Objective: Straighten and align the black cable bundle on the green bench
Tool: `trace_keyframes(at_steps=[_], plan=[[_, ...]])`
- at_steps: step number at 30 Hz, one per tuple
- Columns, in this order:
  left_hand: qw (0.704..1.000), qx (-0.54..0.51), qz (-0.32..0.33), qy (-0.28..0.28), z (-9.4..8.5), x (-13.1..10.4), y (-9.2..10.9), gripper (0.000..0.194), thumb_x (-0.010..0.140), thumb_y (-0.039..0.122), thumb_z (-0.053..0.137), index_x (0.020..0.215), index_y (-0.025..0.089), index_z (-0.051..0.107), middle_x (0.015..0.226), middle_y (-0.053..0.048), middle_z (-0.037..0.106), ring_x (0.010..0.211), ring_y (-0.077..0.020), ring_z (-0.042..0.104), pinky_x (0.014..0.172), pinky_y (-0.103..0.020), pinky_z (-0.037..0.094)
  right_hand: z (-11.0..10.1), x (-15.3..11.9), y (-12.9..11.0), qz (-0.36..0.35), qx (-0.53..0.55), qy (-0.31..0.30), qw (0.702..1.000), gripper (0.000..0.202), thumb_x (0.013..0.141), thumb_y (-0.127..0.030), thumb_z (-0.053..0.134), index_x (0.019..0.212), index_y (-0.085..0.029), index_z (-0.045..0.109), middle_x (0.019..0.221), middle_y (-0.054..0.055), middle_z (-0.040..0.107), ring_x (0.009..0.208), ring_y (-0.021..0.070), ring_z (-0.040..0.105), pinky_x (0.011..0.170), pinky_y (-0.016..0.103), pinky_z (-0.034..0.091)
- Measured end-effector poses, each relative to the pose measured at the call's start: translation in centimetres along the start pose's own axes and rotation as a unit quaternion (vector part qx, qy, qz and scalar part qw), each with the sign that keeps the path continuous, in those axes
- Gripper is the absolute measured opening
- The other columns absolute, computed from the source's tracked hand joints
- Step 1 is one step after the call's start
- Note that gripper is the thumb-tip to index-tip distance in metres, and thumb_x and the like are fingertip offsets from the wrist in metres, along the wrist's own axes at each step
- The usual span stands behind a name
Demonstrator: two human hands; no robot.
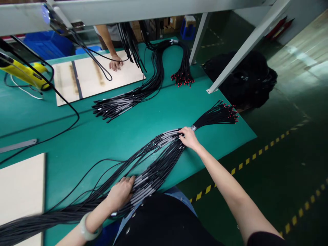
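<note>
A long bundle of black cables [164,167] with grey sleeve sections runs across the green table from the lower left to the right. My left hand [120,193], a pale bangle [88,226] on its wrist, is closed round the near strands beside the grey sleeves. Farther right, my right hand [189,138] grips the same bundle just before a silvery tie [193,128]. Beyond that tie the thin ends fan out to red tips [230,114]. Some strands loop loosely away from the bundle on the left. The undersides of both hands are hidden.
A second cable bundle [159,65] lies curved farther back. Across the table, another person's hand [116,63] rests on a pale board [89,80]. A yellow tool [28,73] lies left. Another board [23,191] is near left. A white frame post [246,48] meets the table's right side.
</note>
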State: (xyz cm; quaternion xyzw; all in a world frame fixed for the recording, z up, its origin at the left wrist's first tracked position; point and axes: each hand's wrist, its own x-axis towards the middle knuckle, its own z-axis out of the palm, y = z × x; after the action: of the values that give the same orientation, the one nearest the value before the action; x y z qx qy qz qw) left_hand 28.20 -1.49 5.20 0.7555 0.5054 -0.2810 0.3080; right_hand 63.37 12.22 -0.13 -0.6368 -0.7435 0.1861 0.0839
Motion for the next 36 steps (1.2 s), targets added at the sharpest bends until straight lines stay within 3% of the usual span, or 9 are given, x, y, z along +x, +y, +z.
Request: trace_keyframes(at_steps=[2,4,7,10,14,18,24,30,36], plan=[[0.999,0.004,0.023,-0.024,-1.8,0.2,0.3,0.033,0.077,0.021,0.057,0.11,0.016,0.054,0.108,-0.013,0.064,0.106,-0.0289,0.059,0.083,-0.033,0.047,-0.3,0.6,1.3,0.07,0.004,0.057,0.996,0.036,0.089,-0.026,0.041,0.117,-0.01,0.057,0.115,0.017,0.054,0.109,0.0284,0.045,0.088,0.041,0.04],[0.999,0.004,0.045,-0.003,-3.9,1.3,0.6,0.028,0.084,0.028,0.053,0.109,0.016,0.057,0.106,-0.013,0.065,0.103,-0.0283,0.06,0.084,-0.034,0.047,-0.5,1.3,2.6,0.16,0.014,0.129,0.979,0.045,0.09,-0.033,0.04,0.125,-0.007,0.049,0.123,0.021,0.047,0.115,0.0324,0.041,0.09,0.047,0.04],[0.991,0.013,0.056,0.117,-6.8,5.3,1.7,0.035,0.09,0.031,0.047,0.12,0.012,0.053,0.116,-0.015,0.06,0.109,-0.0275,0.056,0.092,-0.035,0.043,-0.1,2.7,4.0,0.286,0.043,0.223,0.931,0.057,0.086,-0.042,0.048,0.133,-0.011,0.041,0.134,0.021,0.039,0.121,0.034,0.035,0.094,0.05,0.038],[0.975,0.03,0.07,0.207,-9.1,10.6,3.6,0.057,0.087,0.033,0.053,0.136,0.008,0.036,0.139,-0.019,0.042,0.121,-0.0306,0.043,0.099,-0.039,0.038,1.0,3.9,4.7,0.356,0.061,0.233,0.903,0.061,0.085,-0.042,0.05,0.137,-0.013,0.038,0.144,0.02,0.029,0.129,0.0348,0.027,0.098,0.054,0.033],[0.976,0.052,0.07,0.197,-10.5,15.8,6.7,0.074,0.075,0.029,0.062,0.139,0.011,0.029,0.14,-0.016,0.039,0.122,-0.0307,0.04,0.095,-0.039,0.041,2.4,4.6,5.2,0.361,0.058,0.219,0.904,0.053,0.086,-0.031,0.047,0.137,-0.017,0.04,0.15,0.015,0.022,0.135,0.0306,0.019,0.104,0.053,0.025],[0.977,0.068,0.037,0.199,-10.8,18.2,8.7,0.056,0.07,0.022,0.061,0.121,0.009,0.046,0.121,-0.017,0.051,0.111,-0.0319,0.048,0.088,-0.04,0.045,2.9,4.8,5.8,0.361,0.053,0.222,0.904,0.054,0.084,-0.027,0.047,0.137,-0.019,0.04,0.15,0.012,0.023,0.136,0.0269,0.019,0.107,0.05,0.021],[0.981,0.068,-0.006,0.183,-10.6,19.7,9.9,0.038,0.071,0.009,0.054,0.109,0.007,0.053,0.105,-0.018,0.061,0.097,-0.0285,0.061,0.08,-0.035,0.049,2.8,5.1,6.0,0.367,0.061,0.21,0.904,0.055,0.082,-0.025,0.046,0.137,-0.021,0.04,0.151,0.01,0.022,0.136,0.026,0.016,0.108,0.05,0.019],[0.99,0.038,-0.017,0.134,-11.5,20.1,9.9,0.025,0.07,0.012,0.056,0.094,0.011,0.064,0.098,-0.018,0.068,0.097,-0.0284,0.065,0.081,-0.033,0.05,2.4,5.1,5.8,0.371,0.066,0.198,0.905,0.055,0.082,-0.025,0.045,0.137,-0.021,0.039,0.151,0.009,0.02,0.137,0.0259,0.014,0.108,0.051,0.018],[0.997,-0.036,-0.004,0.061,-12.3,20.1,9.5,0.014,0.062,0.012,0.057,0.072,0.013,0.066,0.081,-0.015,0.071,0.081,-0.0266,0.068,0.067,-0.029,0.05,2.1,4.9,5.6,0.366,0.074,0.192,0.908,0.055,0.082,-0.024,0.044,0.137,-0.021,0.04,0.151,0.01,0.02,0.137,0.0264,0.015,0.108,0.053,0.018]])
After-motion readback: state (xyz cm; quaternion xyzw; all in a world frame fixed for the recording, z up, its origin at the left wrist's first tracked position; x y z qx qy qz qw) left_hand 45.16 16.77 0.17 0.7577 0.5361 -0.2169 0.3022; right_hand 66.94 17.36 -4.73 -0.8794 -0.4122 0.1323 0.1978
